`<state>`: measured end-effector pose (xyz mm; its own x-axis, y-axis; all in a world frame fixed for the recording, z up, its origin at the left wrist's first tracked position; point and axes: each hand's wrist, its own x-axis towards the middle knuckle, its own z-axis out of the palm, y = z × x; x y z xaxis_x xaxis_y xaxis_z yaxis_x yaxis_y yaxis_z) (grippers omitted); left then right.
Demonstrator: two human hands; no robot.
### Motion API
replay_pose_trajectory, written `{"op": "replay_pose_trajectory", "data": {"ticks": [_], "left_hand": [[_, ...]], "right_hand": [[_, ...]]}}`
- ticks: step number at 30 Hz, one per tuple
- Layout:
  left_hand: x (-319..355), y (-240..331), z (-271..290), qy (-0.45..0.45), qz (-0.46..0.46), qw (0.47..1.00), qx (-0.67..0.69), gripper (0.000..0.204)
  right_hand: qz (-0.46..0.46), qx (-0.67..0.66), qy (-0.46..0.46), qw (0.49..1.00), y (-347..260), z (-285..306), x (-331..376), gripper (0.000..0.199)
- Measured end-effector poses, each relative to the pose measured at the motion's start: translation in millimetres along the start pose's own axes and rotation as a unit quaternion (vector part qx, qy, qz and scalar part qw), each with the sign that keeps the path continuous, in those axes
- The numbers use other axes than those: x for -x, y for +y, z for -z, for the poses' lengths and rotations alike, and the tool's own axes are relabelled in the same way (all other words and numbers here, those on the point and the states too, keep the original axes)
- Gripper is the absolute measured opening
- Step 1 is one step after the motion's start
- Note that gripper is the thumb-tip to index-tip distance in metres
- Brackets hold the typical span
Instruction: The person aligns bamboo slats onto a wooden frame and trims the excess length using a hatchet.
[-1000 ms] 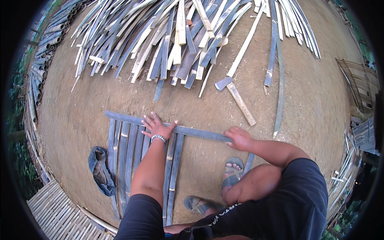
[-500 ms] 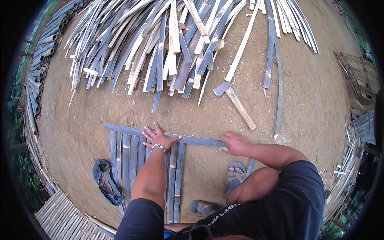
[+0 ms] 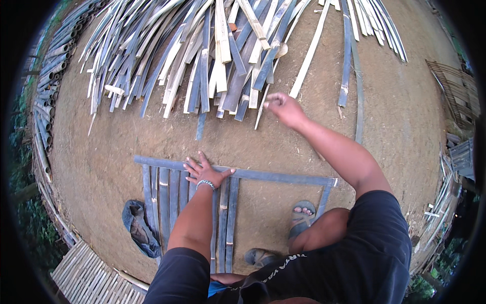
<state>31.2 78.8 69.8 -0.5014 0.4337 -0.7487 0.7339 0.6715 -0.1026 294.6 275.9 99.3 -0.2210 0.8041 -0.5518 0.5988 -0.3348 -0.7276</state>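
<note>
Left hand (image 3: 205,172) is laid flat, fingers spread, palm pressed on the long grey split-bamboo crosspiece (image 3: 263,175) that runs sideways across the row of grey upright bamboo slats (image 3: 167,202) on the bare earth floor (image 3: 405,116); nothing is gripped, only held down. Right hand (image 3: 283,107) is stretched well ahead of the left, fingers curled loosely and pinched toward the near ends of the big heap of pale and grey split-bamboo strips (image 3: 212,55); whether a strip end is actually held cannot be told, contact is hidden by the fingers. One pale long strip (image 3: 309,53) lies just beside the right hand, slanting away from it. A crumpled dark blue-grey cloth (image 3: 139,228) sits on the ground to the left of the left forearm. Two sandalled feet (image 3: 302,215) are seen below the right arm, one planted against the frame. Strips are judged light, stiff along the length but springy, with sharp split edges likely; best taken near one end by the flat faces, not by the edges, then slid out lengthwise so the heap is not dragged.
</note>
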Motion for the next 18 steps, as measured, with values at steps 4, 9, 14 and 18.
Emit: {"op": "replay_pose_trajectory", "data": {"ticks": [4,9,14,18], "left_hand": [[-1,0,-2,0.002,-0.001,1.000,-0.004,0.158],[-3,2,-5,0.007,-0.003,1.000,-0.007,0.159],[-4,-2,-7,0.006,0.009,1.000,-0.012,0.158],[-4,1,-7,0.005,0.005,1.000,-0.010,0.158]], "right_hand": [[-0.056,-0.153,0.007,0.987,-14,-4,-47,0.059],[-0.017,-0.221,0.054,0.974,-8,-48,-71,0.068],[-0.024,-0.309,0.015,0.951,-25,-58,-41,0.063],[0.005,-0.289,0.021,0.957,-9,-54,-44,0.065]]}}
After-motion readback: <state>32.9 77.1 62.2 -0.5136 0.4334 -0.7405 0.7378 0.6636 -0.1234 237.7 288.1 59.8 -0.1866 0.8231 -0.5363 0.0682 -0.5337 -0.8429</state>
